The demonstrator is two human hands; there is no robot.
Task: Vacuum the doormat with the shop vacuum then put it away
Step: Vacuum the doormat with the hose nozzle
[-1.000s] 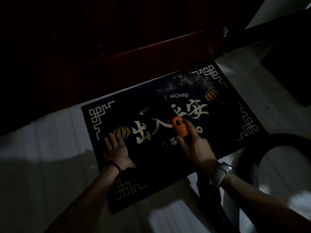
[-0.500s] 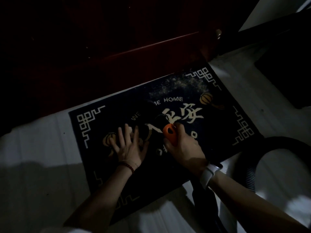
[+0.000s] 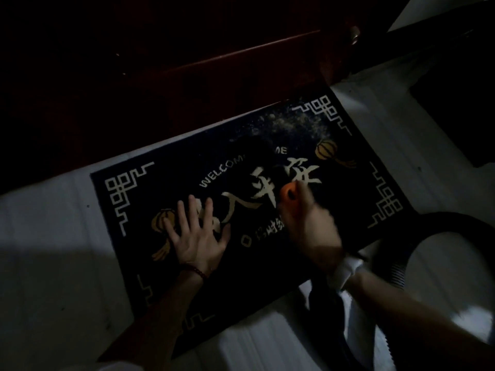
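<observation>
A dark doormat (image 3: 356,199) with pale lettering, corner patterns and lanterns lies on the light floor in front of a dark red door. Pale specks cover its far right part (image 3: 292,124). My left hand (image 3: 198,234) presses flat on the mat's left half, fingers spread. My right hand (image 3: 310,226) grips the orange vacuum nozzle (image 3: 288,195), whose tip rests on the mat near the large characters. The black ribbed hose (image 3: 396,266) loops off to the right from under my right wrist. The vacuum body is out of view.
A dark red door (image 3: 187,84) and its sill stand right behind the mat. A dark object (image 3: 460,108) sits at the far right on the floor. The light floor (image 3: 48,263) stretches to the left and near side. The scene is dim.
My left hand has slid from the mat's near-left edge up toward its middle and stays flat. My right hand has moved the orange nozzle slightly across the characters.
</observation>
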